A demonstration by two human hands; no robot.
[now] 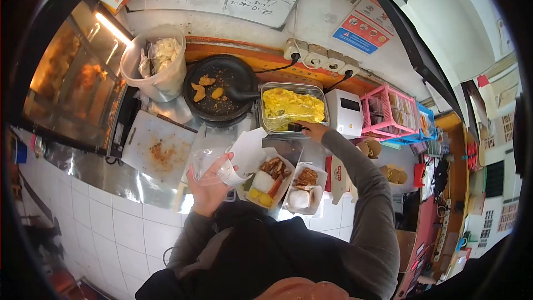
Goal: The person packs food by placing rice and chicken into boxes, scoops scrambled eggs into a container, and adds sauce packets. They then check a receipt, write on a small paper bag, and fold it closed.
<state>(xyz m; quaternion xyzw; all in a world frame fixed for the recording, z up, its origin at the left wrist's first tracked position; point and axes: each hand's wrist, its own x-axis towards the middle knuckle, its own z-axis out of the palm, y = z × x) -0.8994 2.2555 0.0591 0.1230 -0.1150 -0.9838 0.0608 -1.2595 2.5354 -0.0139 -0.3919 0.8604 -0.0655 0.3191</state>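
My left hand is wrapped round a clear plastic container, with a white paper piece beside its fingers. My right hand is closed on a black-handled utensil at the near rim of a glass dish. Yellow scrambled egg fills that dish. Close in front of me are two white takeaway boxes. The left box holds rice, brown meat pieces and yellow food; the right box holds rice and meat.
A black stone mortar with its pestle stands left of the dish, near a plastic tub. A crumb-covered cutting board lies beside a lit display case. On the right are a white device and a pink basket.
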